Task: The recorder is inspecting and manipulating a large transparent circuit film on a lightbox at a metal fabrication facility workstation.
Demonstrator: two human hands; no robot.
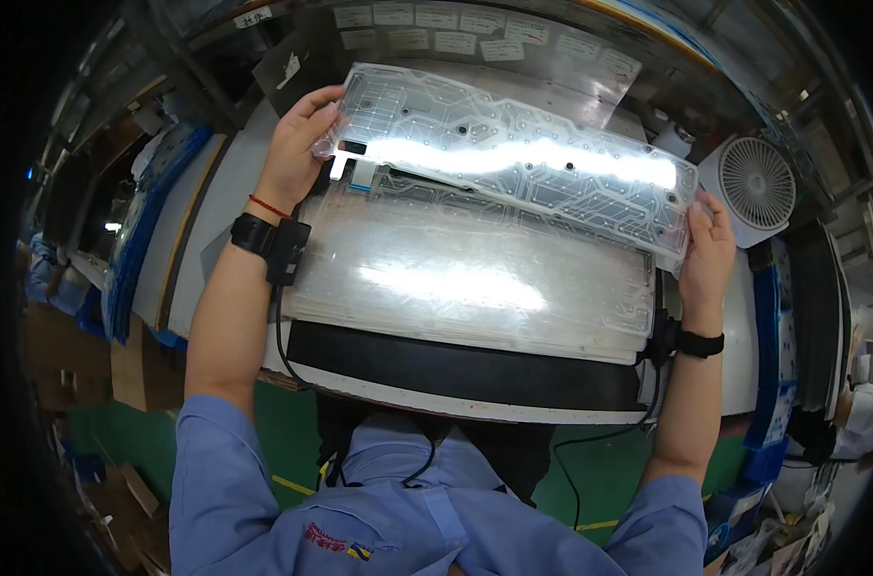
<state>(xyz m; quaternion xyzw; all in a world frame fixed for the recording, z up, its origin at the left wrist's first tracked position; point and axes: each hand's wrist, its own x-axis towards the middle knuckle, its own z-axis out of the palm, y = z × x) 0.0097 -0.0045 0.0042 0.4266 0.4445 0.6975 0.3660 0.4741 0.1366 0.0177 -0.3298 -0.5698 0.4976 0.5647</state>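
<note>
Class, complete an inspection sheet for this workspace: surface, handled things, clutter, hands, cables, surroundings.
Surface: pale workbench, black pad along its near edge.
Handled things: clear patterned panel, held above a stack of sheets.
Clutter: cardboard box at left, beyond the bench.
Hands: left hand and right hand grip the panel's opposite ends.
Cables: left-wrist cable, right-wrist cable, both black.
Surroundings: white fan at right, green floor below.

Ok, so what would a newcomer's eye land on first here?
Probably the shiny clear sheet, held up at its two ends by the left hand and right hand. Below it, a stack of flat sheets catches a bright glare. The round white fan stands out at upper right.
</note>
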